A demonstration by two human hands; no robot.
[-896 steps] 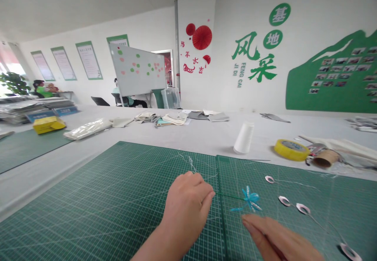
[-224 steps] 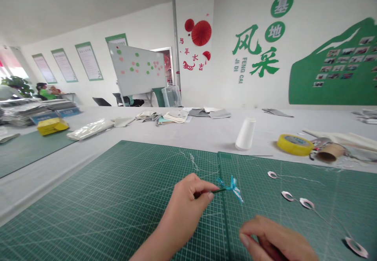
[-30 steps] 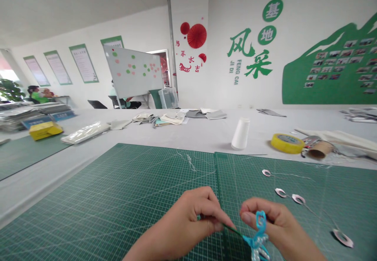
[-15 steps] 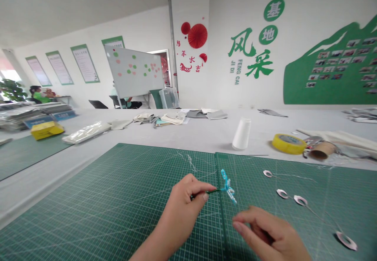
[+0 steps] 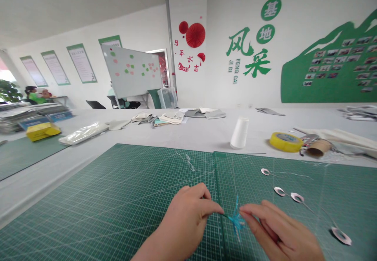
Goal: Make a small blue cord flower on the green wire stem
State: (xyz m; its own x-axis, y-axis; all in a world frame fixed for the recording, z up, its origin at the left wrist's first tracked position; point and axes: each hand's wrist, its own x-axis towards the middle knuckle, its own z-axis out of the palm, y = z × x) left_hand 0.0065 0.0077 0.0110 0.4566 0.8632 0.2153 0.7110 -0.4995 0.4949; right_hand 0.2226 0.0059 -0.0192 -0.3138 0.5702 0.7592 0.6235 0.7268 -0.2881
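My left hand (image 5: pixel 188 217) pinches the thin dark green stem of a small blue beaded flower (image 5: pixel 236 222) between thumb and fingertips. The flower's narrow petals point several ways, over the green cutting mat (image 5: pixel 141 182). Thumb and index finger of my right hand (image 5: pixel 277 225) are closed at the flower's right side, on or against one petal. Exactly what lies between those fingertips is hidden. To the right lie several pale oval rings with thin strands, one of them a ring (image 5: pixel 297 197) near my right hand.
A white thread cone (image 5: pixel 239 133) stands behind the mats, left of a yellow tape roll (image 5: pixel 285 142) and a cardboard tube (image 5: pixel 318 148). Loose white thread (image 5: pixel 190 162) lies on the mat. Fabric scraps (image 5: pixel 171 118) and a yellow packet (image 5: pixel 43 131) lie farther back.
My left hand has lowered the flower slightly toward me and turned it. My right hand has come up to the flower, its fingertips now at a petal. The view has shifted slightly.
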